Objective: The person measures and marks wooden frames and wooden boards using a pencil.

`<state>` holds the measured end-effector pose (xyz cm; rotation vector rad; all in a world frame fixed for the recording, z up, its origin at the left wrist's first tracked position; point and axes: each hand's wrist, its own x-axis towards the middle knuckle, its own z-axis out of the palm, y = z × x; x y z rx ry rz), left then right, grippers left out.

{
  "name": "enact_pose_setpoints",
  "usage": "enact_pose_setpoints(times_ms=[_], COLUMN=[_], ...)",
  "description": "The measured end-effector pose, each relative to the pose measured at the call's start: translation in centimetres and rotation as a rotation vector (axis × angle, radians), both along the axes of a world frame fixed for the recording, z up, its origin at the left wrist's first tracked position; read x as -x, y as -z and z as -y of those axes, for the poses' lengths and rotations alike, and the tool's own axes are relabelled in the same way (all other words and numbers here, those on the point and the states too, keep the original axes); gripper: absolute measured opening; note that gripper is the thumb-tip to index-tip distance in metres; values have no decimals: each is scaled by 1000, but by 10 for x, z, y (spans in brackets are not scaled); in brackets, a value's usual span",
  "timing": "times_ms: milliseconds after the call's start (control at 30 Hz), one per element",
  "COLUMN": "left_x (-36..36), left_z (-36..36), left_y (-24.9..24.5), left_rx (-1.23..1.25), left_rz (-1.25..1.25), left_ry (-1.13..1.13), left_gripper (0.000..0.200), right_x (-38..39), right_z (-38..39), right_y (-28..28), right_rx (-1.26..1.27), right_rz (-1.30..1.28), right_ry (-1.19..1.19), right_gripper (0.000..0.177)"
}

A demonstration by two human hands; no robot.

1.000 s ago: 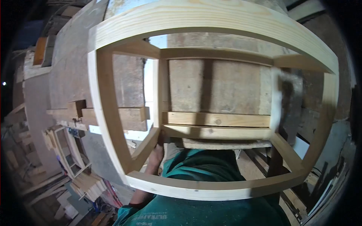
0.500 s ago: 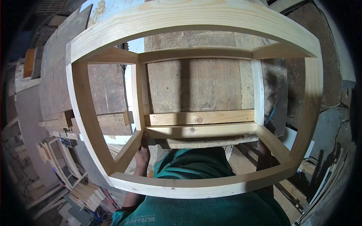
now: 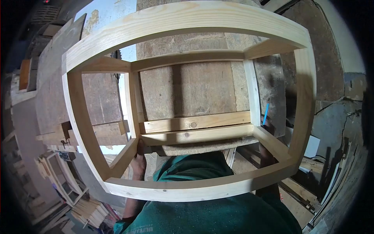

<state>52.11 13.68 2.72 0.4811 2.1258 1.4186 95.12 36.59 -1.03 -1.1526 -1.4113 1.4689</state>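
A box-shaped open frame of pale planed wood (image 3: 171,191) fills the middle of the view, its far bars resting over the worktop. My left hand (image 3: 138,165) is closed around the lower left corner near my body, its fingertips partly hidden behind the wood. Close to the lower right corner, my right hand (image 3: 266,154) lies in shadow against the frame, most of its fingers covered by a bar. A thin blue pencil (image 3: 266,112) sticks up from the fingers of my right hand.
Beneath the frame is a worn wooden worktop (image 3: 202,85). A short wood offcut (image 3: 107,130) lies on the left. Stacked wood strips (image 3: 90,212) stand on the floor at lower left. A white sheet (image 3: 312,147) and long strips lie at right.
The frame has shifted left in view and tilted slightly, its right side rising. Both hands have moved with it. The blue pencil has turned more upright and shows more of its length.
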Motion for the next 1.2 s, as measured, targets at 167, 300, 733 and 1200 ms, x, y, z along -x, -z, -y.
enact_pose_setpoints(times_ms=[167,300,733,1200], left_x=[-1,1,10,2], left_z=[-1,3,13,5], left_y=[-3,0,22,6], left_rx=[29,62,30,89], left_rz=[9,37,-7,15], left_ry=[-4,-41,-9,-63], left_gripper=[34,34,35,34], right_x=[7,9,69,10], right_z=[-5,-7,-10,6], right_y=[-4,-3,-56,3], right_rx=[57,99,402,109], right_rz=[-84,-136,-273,-410], right_ry=[-20,-47,293,-59], right_gripper=[35,35,30,37])
